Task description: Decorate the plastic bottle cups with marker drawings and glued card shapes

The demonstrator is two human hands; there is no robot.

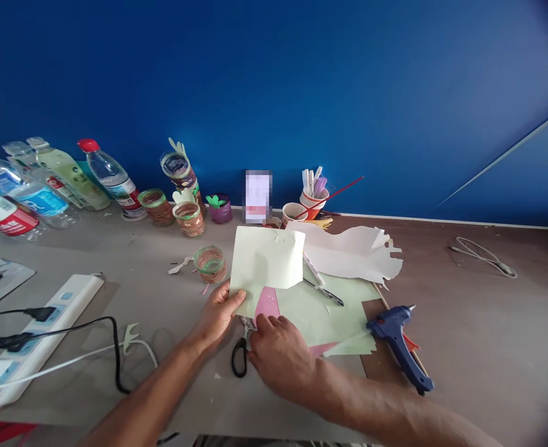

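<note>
My left hand (222, 310) pinches a pale green sheet of paper (255, 264) at its lower left corner, thumb on top, and holds it up off the table. The sheet's right side is slightly curled. My right hand (280, 354) is curled over a pair of scissors (239, 358); one black handle loop shows left of the thumb, and the rest is mostly covered by the fingers. A pink piece of paper (267, 302) lies just beyond the right fingertips. Under and right of the hands is a larger pale green sheet (348, 320).
A blue glue gun (401, 347) lies at right, near a black pen (323, 292) and torn white paper (343, 251). Twine-wrapped jars (210, 266), paper cups (313, 203) and bottles (115, 180) stand behind. A power strip (45, 335) with cords is at left.
</note>
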